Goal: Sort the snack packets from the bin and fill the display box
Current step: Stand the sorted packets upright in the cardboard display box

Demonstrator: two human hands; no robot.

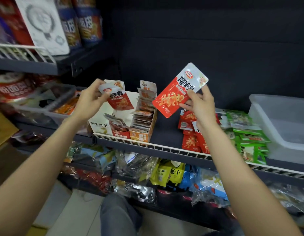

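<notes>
Now both hands' fingers pinch red packets, left [90, 97] and right [201, 103], above the display box [100, 124]

Glossy foil snack packets [179, 90], cardboard display box [141, 135], translucent plastic bin [282, 126]

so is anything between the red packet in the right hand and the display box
Nothing visible blocks it. The right hand holds the red packet in the air just right of the display box. The left hand holds another packet over the box's left side, which could crowd that slot.
</notes>
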